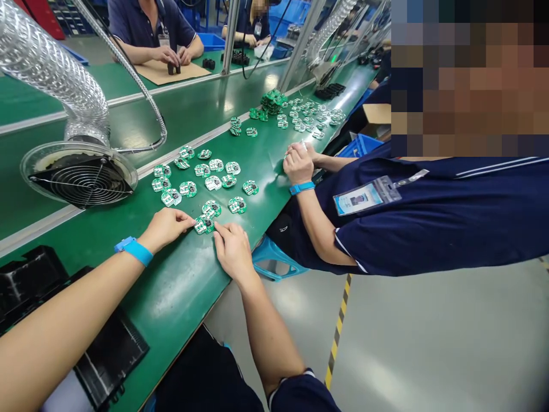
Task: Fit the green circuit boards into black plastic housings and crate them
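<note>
A round green-and-white circuit board (203,225) lies low over the green bench between my two hands. My left hand (169,229), with a blue wrist strap, pinches its left edge between thumb and fingertips. At the board's right edge is my right hand (234,249), thumb and index finger apart, the tips close to or touching the edge. Just behind, another circuit board (211,208) partly meets the held one. Several similar boards, including one board (237,205) to the right, are spread further up the bench.
A fume duct with a fan hood (83,174) hangs at left. Black plastic trays (111,355) lie by my left forearm. A co-worker's hands (300,163) are at the bench edge on the right, near more boards (309,117). Another person sits across, behind metal posts.
</note>
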Motion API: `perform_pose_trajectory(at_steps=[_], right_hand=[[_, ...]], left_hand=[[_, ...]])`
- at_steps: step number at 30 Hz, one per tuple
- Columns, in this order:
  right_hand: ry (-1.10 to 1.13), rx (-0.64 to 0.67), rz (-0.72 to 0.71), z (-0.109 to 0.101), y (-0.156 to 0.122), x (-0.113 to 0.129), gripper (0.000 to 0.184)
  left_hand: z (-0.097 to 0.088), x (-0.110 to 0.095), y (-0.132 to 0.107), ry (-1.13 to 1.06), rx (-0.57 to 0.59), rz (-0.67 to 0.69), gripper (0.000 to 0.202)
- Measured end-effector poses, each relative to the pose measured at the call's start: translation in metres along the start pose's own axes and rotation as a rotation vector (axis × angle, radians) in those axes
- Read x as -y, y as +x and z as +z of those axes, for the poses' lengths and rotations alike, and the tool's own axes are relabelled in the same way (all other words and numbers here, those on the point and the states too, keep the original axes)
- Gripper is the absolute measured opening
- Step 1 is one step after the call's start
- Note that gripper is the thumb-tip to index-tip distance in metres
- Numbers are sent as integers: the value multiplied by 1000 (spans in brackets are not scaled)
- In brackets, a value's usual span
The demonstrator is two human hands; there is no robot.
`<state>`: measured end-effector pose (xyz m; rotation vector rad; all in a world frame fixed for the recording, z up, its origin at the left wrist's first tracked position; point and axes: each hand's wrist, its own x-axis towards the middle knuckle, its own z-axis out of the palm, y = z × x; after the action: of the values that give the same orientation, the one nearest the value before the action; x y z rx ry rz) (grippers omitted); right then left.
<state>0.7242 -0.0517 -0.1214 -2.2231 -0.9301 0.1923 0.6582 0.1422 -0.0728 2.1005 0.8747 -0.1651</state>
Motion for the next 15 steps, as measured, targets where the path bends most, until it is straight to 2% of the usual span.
perform_pose_trajectory(at_steps=[3, 6, 9, 13, 15], right_hand=[[282, -79, 47, -1, -2, 1, 30], [636, -109, 134, 0, -7, 7, 25], [851, -32, 199, 1, -19, 25, 28], [1101, 7, 227, 2, -43, 65, 29], [1368, 169, 311, 3, -58, 88, 32]], left_hand=[[-2, 0, -16, -89, -4, 30, 47], [-9, 1, -47, -158, -27, 51, 48], [-21, 5, -87, -227, -92, 66, 41], [-37, 20, -144, -351, -120, 87, 37], [-40, 30, -175, -362, -174, 173, 32]])
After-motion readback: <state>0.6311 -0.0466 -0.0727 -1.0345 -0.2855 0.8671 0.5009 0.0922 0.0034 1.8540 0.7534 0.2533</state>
